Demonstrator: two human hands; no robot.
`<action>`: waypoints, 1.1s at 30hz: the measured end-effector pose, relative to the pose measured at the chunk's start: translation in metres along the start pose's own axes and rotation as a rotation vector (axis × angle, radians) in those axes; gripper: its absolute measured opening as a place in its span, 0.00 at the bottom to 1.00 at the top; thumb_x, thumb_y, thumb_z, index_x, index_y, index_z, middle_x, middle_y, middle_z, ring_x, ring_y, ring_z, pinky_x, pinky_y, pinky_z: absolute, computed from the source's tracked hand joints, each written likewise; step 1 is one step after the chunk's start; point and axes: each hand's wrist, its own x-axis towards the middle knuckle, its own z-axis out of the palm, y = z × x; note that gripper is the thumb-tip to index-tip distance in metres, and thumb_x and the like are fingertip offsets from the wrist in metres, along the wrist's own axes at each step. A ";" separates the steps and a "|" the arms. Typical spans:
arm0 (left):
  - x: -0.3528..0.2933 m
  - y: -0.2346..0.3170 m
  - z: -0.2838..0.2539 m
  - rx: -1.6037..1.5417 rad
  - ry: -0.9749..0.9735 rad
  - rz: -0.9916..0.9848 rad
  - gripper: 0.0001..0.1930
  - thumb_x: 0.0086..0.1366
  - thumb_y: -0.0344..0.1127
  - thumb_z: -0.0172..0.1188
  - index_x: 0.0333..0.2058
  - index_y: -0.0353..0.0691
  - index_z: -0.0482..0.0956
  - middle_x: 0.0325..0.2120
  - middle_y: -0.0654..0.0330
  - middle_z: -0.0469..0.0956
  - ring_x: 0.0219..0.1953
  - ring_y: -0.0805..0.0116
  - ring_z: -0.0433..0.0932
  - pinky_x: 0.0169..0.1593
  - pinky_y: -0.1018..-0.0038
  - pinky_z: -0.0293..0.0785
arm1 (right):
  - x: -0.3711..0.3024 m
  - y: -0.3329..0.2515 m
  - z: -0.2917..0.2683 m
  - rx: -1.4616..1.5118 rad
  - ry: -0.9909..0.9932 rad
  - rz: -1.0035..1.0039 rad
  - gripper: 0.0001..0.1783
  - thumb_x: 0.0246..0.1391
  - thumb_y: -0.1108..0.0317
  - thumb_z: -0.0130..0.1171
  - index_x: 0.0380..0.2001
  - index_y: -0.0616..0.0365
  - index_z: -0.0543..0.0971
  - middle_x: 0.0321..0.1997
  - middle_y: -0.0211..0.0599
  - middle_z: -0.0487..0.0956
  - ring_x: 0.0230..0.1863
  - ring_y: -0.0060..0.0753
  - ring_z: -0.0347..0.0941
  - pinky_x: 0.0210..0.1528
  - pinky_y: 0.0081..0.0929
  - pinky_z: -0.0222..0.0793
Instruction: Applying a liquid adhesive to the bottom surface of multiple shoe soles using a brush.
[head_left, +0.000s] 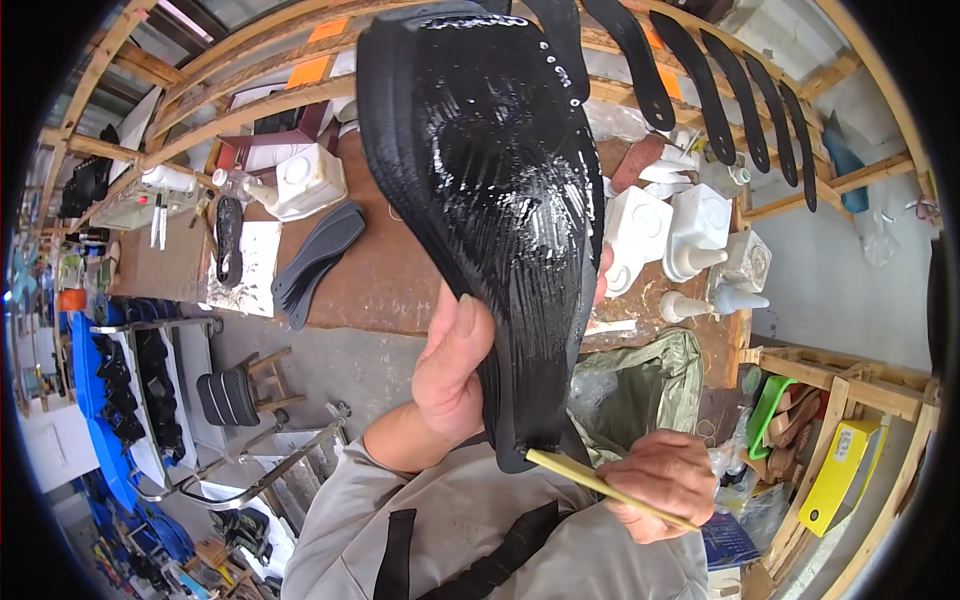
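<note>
Shoe sole held up and brushed over the counter.
Left hand [455, 370] grips the glossy black sole [490, 200] at its edge, raised above the brown counter [390, 280]; right hand [655, 480] pinches a pale stick [600, 487], probably a brush handle, touching the sole's lower tip.

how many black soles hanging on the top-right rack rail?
5 black soles visible in a row on the wooden rack: at. The big glossy sole in the left hand may hide more.
</note>
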 end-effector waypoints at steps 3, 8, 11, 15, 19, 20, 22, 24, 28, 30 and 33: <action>-0.009 0.004 0.004 0.038 -0.002 0.042 0.39 0.67 0.56 0.43 0.64 0.30 0.47 0.63 0.40 0.53 0.64 0.44 0.56 0.68 0.52 0.49 | 0.024 -0.009 0.006 -0.006 0.197 0.091 0.12 0.39 0.73 0.68 0.30 0.66 0.81 0.22 0.45 0.80 0.18 0.31 0.76 0.15 0.21 0.67; -0.023 0.011 0.011 0.118 0.061 0.031 0.37 0.66 0.56 0.43 0.64 0.33 0.50 0.60 0.43 0.59 0.61 0.49 0.62 0.65 0.53 0.56 | 0.091 -0.006 0.002 0.253 0.753 0.416 0.09 0.49 0.71 0.65 0.29 0.68 0.79 0.23 0.45 0.80 0.17 0.25 0.74 0.16 0.20 0.67; -0.027 0.019 0.010 0.095 -0.007 0.014 0.38 0.66 0.59 0.40 0.64 0.37 0.50 0.59 0.45 0.62 0.60 0.51 0.64 0.64 0.55 0.58 | 0.094 -0.009 0.002 0.247 0.540 0.288 0.10 0.53 0.71 0.60 0.32 0.70 0.79 0.22 0.43 0.79 0.17 0.23 0.72 0.18 0.17 0.66; -0.020 0.026 0.010 0.043 -0.146 0.002 0.50 0.58 0.77 0.26 0.67 0.42 0.39 0.63 0.47 0.54 0.63 0.53 0.60 0.66 0.57 0.55 | 0.107 -0.004 0.014 0.089 0.515 0.308 0.11 0.54 0.70 0.58 0.34 0.71 0.77 0.21 0.44 0.77 0.15 0.24 0.71 0.18 0.18 0.64; -0.019 0.031 0.009 -0.143 -0.080 0.072 0.53 0.55 0.79 0.21 0.66 0.39 0.37 0.65 0.48 0.50 0.65 0.51 0.55 0.66 0.55 0.54 | 0.097 0.007 0.031 -0.076 0.254 -0.259 0.05 0.49 0.76 0.58 0.28 0.68 0.79 0.23 0.46 0.81 0.20 0.31 0.77 0.20 0.24 0.72; -0.015 0.039 0.009 -0.039 -0.098 0.052 0.53 0.54 0.79 0.21 0.67 0.40 0.37 0.65 0.48 0.50 0.65 0.50 0.56 0.65 0.55 0.54 | 0.095 0.002 0.037 -0.098 0.175 -0.398 0.05 0.47 0.75 0.60 0.28 0.66 0.80 0.24 0.45 0.81 0.20 0.31 0.77 0.21 0.23 0.72; -0.014 0.042 0.009 -0.105 -0.082 0.090 0.53 0.55 0.78 0.21 0.66 0.39 0.37 0.64 0.47 0.51 0.64 0.50 0.57 0.65 0.55 0.56 | 0.075 -0.013 0.034 -0.056 0.051 -0.295 0.08 0.43 0.73 0.64 0.29 0.64 0.80 0.24 0.43 0.81 0.20 0.29 0.77 0.19 0.23 0.71; -0.013 0.042 0.004 -0.099 -0.088 0.167 0.51 0.57 0.77 0.21 0.66 0.37 0.38 0.63 0.47 0.53 0.64 0.50 0.58 0.65 0.56 0.56 | 0.078 -0.001 0.047 -0.057 0.333 -0.210 0.10 0.42 0.72 0.65 0.29 0.65 0.80 0.25 0.41 0.82 0.19 0.28 0.75 0.16 0.23 0.68; -0.007 0.055 0.002 0.011 -0.099 0.175 0.46 0.62 0.72 0.21 0.65 0.38 0.41 0.62 0.47 0.56 0.63 0.49 0.60 0.64 0.58 0.57 | 0.081 -0.012 0.038 -0.004 0.077 -0.257 0.10 0.42 0.72 0.65 0.31 0.65 0.80 0.24 0.43 0.81 0.16 0.29 0.74 0.15 0.22 0.65; -0.010 0.058 0.008 -0.067 -0.032 0.180 0.37 0.68 0.62 0.30 0.64 0.37 0.44 0.60 0.48 0.59 0.62 0.50 0.62 0.64 0.59 0.58 | 0.079 -0.005 0.042 -0.051 0.263 -0.194 0.10 0.42 0.73 0.65 0.31 0.64 0.80 0.21 0.42 0.80 0.15 0.27 0.73 0.15 0.21 0.65; -0.007 0.061 0.012 -0.137 -0.026 0.207 0.30 0.70 0.49 0.41 0.62 0.36 0.48 0.56 0.47 0.63 0.60 0.52 0.64 0.64 0.60 0.57 | 0.083 -0.011 0.040 0.156 0.028 -0.297 0.09 0.43 0.74 0.64 0.31 0.64 0.81 0.20 0.40 0.79 0.16 0.27 0.74 0.16 0.21 0.67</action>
